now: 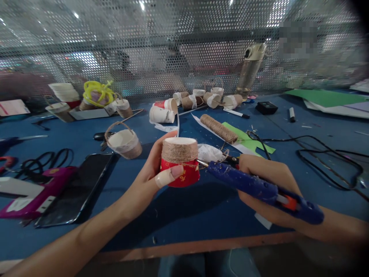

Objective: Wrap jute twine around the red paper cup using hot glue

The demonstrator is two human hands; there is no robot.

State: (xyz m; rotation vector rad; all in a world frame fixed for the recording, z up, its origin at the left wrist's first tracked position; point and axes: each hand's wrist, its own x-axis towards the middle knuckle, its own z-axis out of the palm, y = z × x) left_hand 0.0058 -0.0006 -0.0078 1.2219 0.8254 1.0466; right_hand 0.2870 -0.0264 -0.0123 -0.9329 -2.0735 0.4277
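1. Workpiece: the red paper cup with gold marks, its upper part wound in brown twine, is held above the blue counter at mid-view.
2. Left grip: the left hand enters from the cup's 8 o'clock, closed to the cup's width, its tape-wrapped thumb across the red front.
3. Right grip: the right hand is wrapped firmly around a blue plastic glue gun lying toward 4 o'clock. Its metal nozzle is at the cup's 3 o'clock side, near the winding's lower edge; contact cannot be confirmed.
4. Caution: if the nozzle is hot, a slip toward 9 o'clock could burn the thumb.
5. Caution: excess squeeze could dent the paper wall.
6. Caution: stray glue could foul the crumpled white lace at 3 o'clock.
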